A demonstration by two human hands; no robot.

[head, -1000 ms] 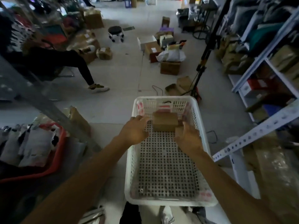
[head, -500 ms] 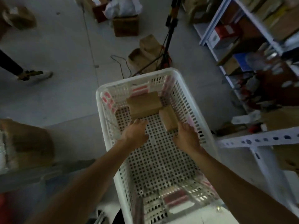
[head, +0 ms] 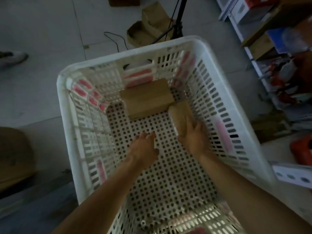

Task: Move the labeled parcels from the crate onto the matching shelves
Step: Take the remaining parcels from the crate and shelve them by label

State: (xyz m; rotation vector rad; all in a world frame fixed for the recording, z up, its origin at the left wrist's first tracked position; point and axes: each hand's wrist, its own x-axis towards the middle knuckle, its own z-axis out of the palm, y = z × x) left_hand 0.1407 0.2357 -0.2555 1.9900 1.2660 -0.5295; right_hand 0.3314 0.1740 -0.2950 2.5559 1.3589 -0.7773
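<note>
- White slotted crate (head: pixel 224 85) fills the view; pink patches on its walls are too blurred to read.
- Shelving (head: pixel 263 53) at right holds boxes; print unreadable.
- Larger brown parcel (head: pixel 146 97) lies at the crate's far end, no label legible.
- Smaller parcel (head: pixel 180 115) touches it, beside the right wall.
- Right hand (head: pixel 194 137) grips the smaller parcel's near end.
- Left hand (head: pixel 143 147) hovers over the crate floor, fingers relaxed, empty.
- Crumpled paper bag (head: pixel 148 29) and tripod (head: pixel 179 22) stand beyond the crate.
</note>
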